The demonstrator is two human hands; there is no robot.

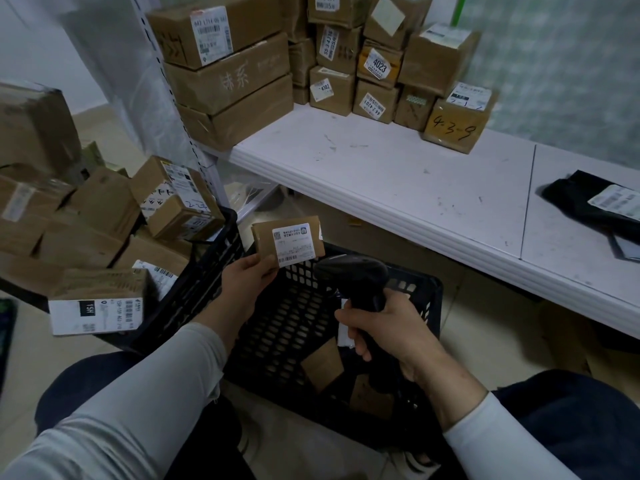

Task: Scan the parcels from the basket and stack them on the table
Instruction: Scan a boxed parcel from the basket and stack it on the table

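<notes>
My left hand (250, 276) pinches a small flat brown cardboard parcel with a white printed label (288, 241) by its lower left corner. It holds the parcel up over the far edge of the black plastic lattice basket (434, 306), label towards me. My right hand (382, 329) is clenched round the grip of a black handheld barcode scanner (353, 276). The scanner's head sits just right of and below the parcel, close to it but apart. A few more brown parcels (322, 365) lie in the basket bottom, under my right wrist. Beyond the basket runs the white bench (398, 174), with stacked brown cardboard boxes (346, 64) along its back and a black labelled bag (595, 202) at its right. To my left, a second black basket (207, 278) is heaped with boxes (104, 216).
</notes>
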